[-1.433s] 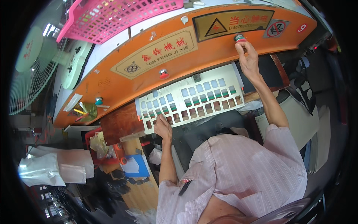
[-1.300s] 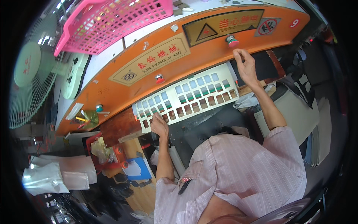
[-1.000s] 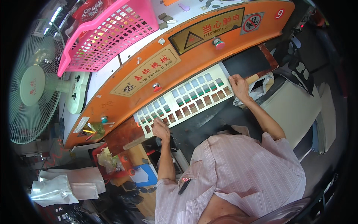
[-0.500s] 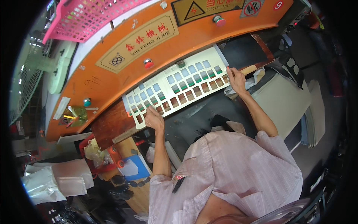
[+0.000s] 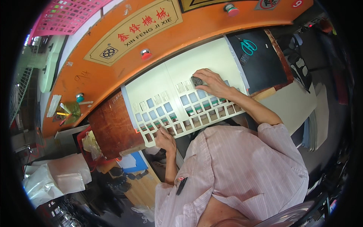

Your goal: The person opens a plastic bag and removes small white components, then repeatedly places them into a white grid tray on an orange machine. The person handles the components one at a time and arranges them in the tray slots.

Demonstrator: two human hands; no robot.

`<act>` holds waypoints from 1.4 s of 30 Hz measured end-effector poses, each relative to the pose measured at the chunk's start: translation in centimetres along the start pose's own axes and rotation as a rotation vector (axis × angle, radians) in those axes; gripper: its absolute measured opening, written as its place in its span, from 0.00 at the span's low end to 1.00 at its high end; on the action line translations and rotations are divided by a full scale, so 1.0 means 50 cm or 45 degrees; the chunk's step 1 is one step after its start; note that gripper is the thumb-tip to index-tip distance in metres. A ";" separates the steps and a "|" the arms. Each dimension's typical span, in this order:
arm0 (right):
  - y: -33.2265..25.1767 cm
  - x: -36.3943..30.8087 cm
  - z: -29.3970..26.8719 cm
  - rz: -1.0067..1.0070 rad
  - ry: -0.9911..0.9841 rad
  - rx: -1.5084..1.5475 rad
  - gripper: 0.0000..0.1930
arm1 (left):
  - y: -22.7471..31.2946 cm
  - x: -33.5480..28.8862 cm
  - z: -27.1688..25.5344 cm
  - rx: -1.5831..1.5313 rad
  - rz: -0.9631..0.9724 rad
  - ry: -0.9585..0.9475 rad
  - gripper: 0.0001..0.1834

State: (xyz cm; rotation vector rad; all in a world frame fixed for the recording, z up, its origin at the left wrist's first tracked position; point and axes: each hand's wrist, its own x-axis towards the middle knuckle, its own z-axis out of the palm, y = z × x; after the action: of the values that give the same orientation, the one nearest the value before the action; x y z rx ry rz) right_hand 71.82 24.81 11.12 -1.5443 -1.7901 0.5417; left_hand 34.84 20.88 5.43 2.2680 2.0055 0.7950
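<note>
Right hand (image 5: 215, 84): fingers (image 5: 206, 72) and thumb pinching a small dark block (image 5: 196, 81), which meets the pale sheet (image 5: 211, 56) just beyond a row of windows. Left hand (image 5: 165, 140): thumb and forefinger pinching the near edge of the same sheet, toward its left end.

Pale sheet: lying under the right fingers, rows of rectangular windows on its near part, plain surface beyond. Some windows hidden by the right hand and wrist; a short stretch of near edge hidden by the left fingers.

Right of the right fingers: teal-handled scissors (image 5: 248, 47) on a black panel (image 5: 261, 70), well apart from the hand. Left of the left fingers: reddish-brown board (image 5: 111, 130), next to the sheet's left edge.

Beyond the fingers: orange beam (image 5: 185, 34) along the sheet's far edge, bearing two red buttons (image 5: 146, 54). Farther left: yellowish pouch (image 5: 72, 112) with pens, pink basket (image 5: 68, 19), silvery bags (image 5: 56, 176).

Changes against the frame before: right hand moved from the sheet's right end onto the block; block, then close by the beam, now nearer the person; more plain sheet showing beyond the windows; scissors newly visible.
</note>
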 end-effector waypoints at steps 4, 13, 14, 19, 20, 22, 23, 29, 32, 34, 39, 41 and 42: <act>0.035 0.014 -0.002 0.014 -0.104 0.148 0.27 | 0.000 -0.022 -0.004 -0.046 -0.068 -0.022 0.18; 0.080 0.051 -0.080 0.584 0.056 0.718 0.28 | 0.029 -0.019 -0.040 -0.023 -0.156 -0.163 0.18; 0.074 0.040 -0.084 0.495 0.081 0.634 0.28 | 0.031 -0.018 -0.042 -0.024 -0.169 -0.178 0.18; 0.054 -0.009 -0.052 0.093 -0.200 0.215 0.28 | 0.021 -0.021 -0.040 -0.067 -0.201 -0.200 0.17; 0.053 -0.012 -0.046 0.083 -0.223 0.174 0.28 | 0.018 -0.022 -0.040 -0.023 -0.173 -0.201 0.17; 0.054 -0.015 -0.038 0.064 -0.244 0.121 0.29 | 0.011 -0.023 -0.036 0.021 -0.105 -0.188 0.17; 0.056 -0.015 -0.038 0.055 -0.243 0.110 0.30 | 0.009 -0.024 -0.035 -0.007 -0.099 -0.186 0.17; 0.041 -0.026 -0.051 0.014 -0.051 0.067 0.30 | 0.008 -0.013 -0.016 -0.019 -0.068 -0.053 0.19; 0.026 -0.043 -0.060 0.104 0.131 0.097 0.27 | 0.006 -0.002 -0.006 -0.038 -0.103 -0.052 0.20; 0.016 -0.055 -0.076 0.192 0.298 0.145 0.22 | 0.006 0.004 0.002 -0.046 -0.081 0.019 0.20; -0.014 -0.087 -0.157 0.276 0.869 0.309 0.09 | 0.004 0.023 0.015 -0.092 0.025 0.150 0.19; -0.035 -0.105 -0.193 0.256 1.028 0.289 0.08 | 0.004 0.030 0.015 -0.101 0.093 0.190 0.17; -0.048 -0.112 -0.208 0.172 1.111 0.255 0.08 | 0.005 0.034 0.014 -0.083 0.076 0.162 0.17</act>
State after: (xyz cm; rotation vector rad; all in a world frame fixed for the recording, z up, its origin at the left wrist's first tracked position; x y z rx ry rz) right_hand 78.08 17.53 18.43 -1.4441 -0.9420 0.0600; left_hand 35.39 22.62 5.51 2.3057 1.9377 1.0182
